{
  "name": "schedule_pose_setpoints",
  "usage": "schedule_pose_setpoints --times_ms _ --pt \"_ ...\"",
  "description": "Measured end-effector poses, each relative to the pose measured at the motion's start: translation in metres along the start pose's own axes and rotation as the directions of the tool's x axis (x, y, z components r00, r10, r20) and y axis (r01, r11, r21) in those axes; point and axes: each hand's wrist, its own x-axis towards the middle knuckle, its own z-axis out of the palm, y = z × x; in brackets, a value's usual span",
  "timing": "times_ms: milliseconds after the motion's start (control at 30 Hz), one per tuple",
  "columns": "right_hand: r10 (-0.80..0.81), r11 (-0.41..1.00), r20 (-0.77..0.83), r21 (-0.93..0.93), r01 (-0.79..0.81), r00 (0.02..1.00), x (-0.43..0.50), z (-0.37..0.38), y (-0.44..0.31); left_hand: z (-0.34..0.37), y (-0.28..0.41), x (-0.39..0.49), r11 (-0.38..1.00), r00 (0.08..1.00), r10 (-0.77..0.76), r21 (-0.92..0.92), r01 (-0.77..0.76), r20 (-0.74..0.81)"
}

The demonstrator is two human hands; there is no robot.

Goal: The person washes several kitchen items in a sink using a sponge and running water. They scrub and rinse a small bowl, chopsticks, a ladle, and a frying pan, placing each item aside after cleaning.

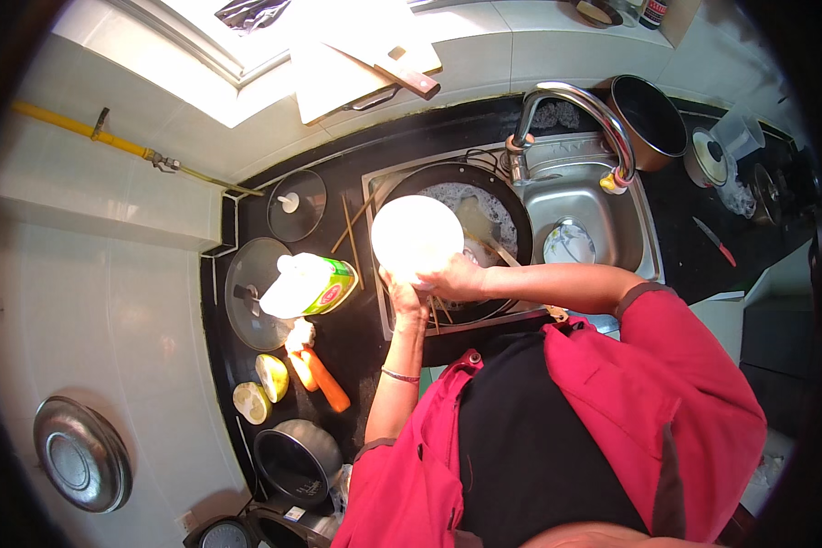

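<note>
A round white dish (416, 236), washed out by glare, is held up over the near-left part of a black wok (522, 222). My left hand (407, 296) grips its lower edge. Against its lower right lies my right hand (457, 277), also holding it; glare hides some fingertips. Foamy water (476, 212) fills much of the wok, which sits over the left side of a steel sink. Chopsticks and a wooden handle (505, 255) lean in the wok, partly covered by my right hand and forearm. Whether the dish is a plate or a bowl is unclear.
A chrome faucet (575, 92) arches over the right basin, where a patterned dish (569, 241) lies. Left stand a detergent bottle (329, 288), glass lids (243, 312), a carrot (325, 380) and cut fruit (272, 377). A red-handled knife (716, 241) lies right.
</note>
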Motion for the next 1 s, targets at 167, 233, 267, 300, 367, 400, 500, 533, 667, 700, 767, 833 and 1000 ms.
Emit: schedule_pose_setpoints --times_ms 167,233,267,300,367,400,500,533,667,700,767,833,1000 --pt "-0.125 0.958 0.251 -0.222 0.183 0.96 -0.023 -0.002 0.021 -0.035 0.016 0.005 0.961 0.956 -0.261 0.132 0.244 0.135" --pt "-0.247 0.926 0.321 -0.199 0.321 0.914 -0.028 -0.017 0.04 -0.036 0.029 0.006 0.944 0.958 -0.284 0.167 0.285 -0.029" --pt "-0.347 0.897 0.155 -0.233 0.375 0.925 -0.03 -0.023 0.048 -0.034 0.034 0.007 0.931 0.951 -0.309 0.195 0.309 -0.033" --pt "-0.337 0.91 0.17 -0.195 0.367 0.926 -0.03 -0.023 0.05 -0.03 0.038 0.005 0.911 0.931 -0.365 0.215 0.353 0.015" --pt "-0.264 0.944 0.19 -0.148 0.294 0.946 -0.028 -0.02 0.052 -0.012 0.029 -0.001 0.943 0.966 -0.247 0.214 0.257 -0.07" --pt "-0.198 0.965 0.153 -0.143 0.22 0.968 -0.027 -0.013 0.049 -0.003 0.022 -0.002 0.954 0.977 -0.184 0.219 0.204 -0.108" --pt "-0.079 0.958 0.233 -0.253 0.139 0.969 -0.027 0.009 0.038 0.015 0.001 -0.009 0.97 0.947 0.143 0.23 -0.076 -0.287" --pt "-0.063 0.975 0.265 -0.188 0.115 0.962 -0.029 0.012 0.04 0.013 0.002 -0.008 0.953 0.964 0.166 0.286 -0.103 -0.206" --pt "-0.246 0.935 0.109 -0.235 0.265 0.963 -0.042 0.002 0.073 -0.015 0.035 0.006 0.861 0.947 -0.32 0.41 0.302 -0.026" --pt "-0.262 0.912 0.083 -0.305 0.275 0.961 -0.044 -0.006 0.087 -0.018 0.04 0.008 0.821 0.938 -0.347 0.476 0.316 -0.025" --pt "-0.002 0.991 0.074 -0.13 0.012 0.997 -0.041 -0.007 0.108 -0.017 0.046 0.007 0.793 0.911 -0.411 0.476 0.379 -0.041" --pt "0.227 0.973 0.076 0.027 -0.23 0.971 -0.04 -0.004 0.124 -0.009 0.049 0.004 0.787 0.909 -0.413 0.479 0.388 -0.058" --pt "0.577 0.799 -0.099 -0.137 -0.586 0.81 -0.058 0.021 0.161 0.005 0.059 0.001 0.824 0.929 -0.311 0.429 0.37 -0.203"
